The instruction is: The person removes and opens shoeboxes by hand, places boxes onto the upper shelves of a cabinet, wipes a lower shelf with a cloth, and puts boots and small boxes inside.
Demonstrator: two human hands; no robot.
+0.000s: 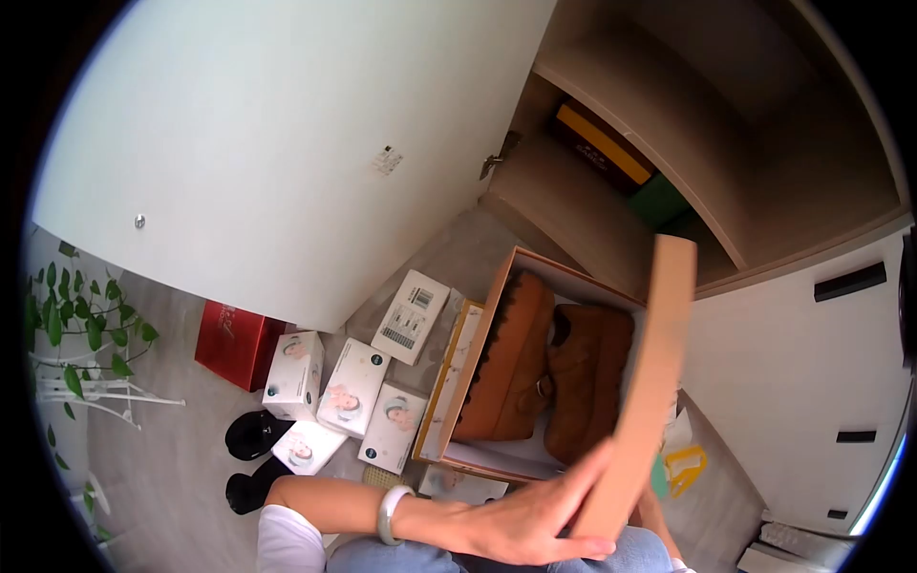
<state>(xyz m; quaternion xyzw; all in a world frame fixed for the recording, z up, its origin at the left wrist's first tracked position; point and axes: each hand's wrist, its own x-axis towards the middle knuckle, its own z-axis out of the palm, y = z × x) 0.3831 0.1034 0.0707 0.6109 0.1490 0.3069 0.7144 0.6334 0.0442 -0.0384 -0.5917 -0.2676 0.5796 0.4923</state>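
My left hand point(530, 523), with a pale bangle point(390, 514) at the wrist, grips the lower end of a tan shoebox lid point(654, 368). The lid is held on edge, tilted, along the right side of the open shoebox point(484, 336). Inside the box lies a pair of brown boots point(516, 368), side by side, one with a buckle showing. My right hand point(650, 514) is mostly hidden behind the lid, and its fingers do not show.
Several white printed boxes point(351, 387) and a red box point(234, 344) lie on the floor at left. Above stands an open cabinet with shelves point(659, 105), holding a brown-and-yellow box point(602, 143). A white door point(287, 143) swings out at left, near a plant point(91, 315).
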